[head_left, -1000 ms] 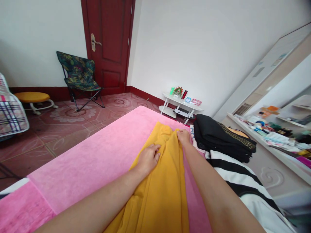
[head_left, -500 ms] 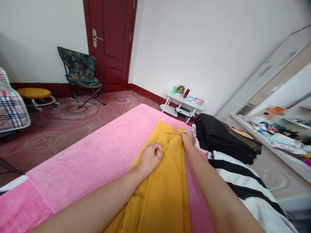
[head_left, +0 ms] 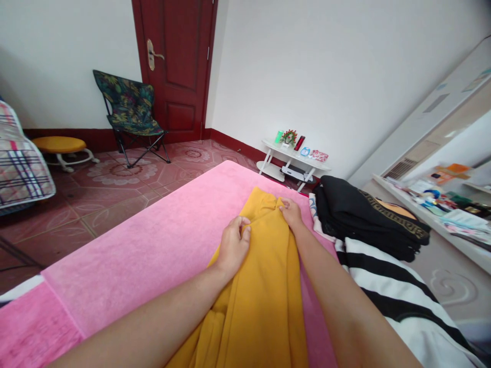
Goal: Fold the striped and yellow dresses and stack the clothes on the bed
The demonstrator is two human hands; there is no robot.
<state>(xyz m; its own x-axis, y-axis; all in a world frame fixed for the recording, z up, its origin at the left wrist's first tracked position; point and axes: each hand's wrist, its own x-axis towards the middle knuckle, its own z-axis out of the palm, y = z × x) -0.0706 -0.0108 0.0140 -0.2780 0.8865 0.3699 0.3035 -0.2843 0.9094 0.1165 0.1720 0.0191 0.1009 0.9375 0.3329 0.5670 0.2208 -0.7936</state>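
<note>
A mustard-yellow garment (head_left: 264, 286) lies lengthwise on a pink blanket (head_left: 153, 245), running toward me past the lower edge of view. Whether it is a top or trousers cannot be made out. My left hand (head_left: 235, 245) pinches its left side below the far end, thumb and fingers together. Farther up, my right hand (head_left: 290, 212) grips the cloth near the far right corner. Between the two hands the fabric is drawn fairly flat, with small bunched folds beyond them at the far end. Layered folds show along its lower left side.
Right of the garment sit a stack of folded black clothes (head_left: 364, 217) and a black-and-white striped garment (head_left: 395, 286). A cluttered shelf (head_left: 452, 214) runs along the right. Beyond the blanket are a low white table (head_left: 295, 161), a folding chair (head_left: 132, 110) and a yellow stool (head_left: 59, 144).
My left hand has shifted slightly left and the right hand slightly up. The crumpled cloth between them is smoother, its edge pulled over toward the left. The view has turned a little.
</note>
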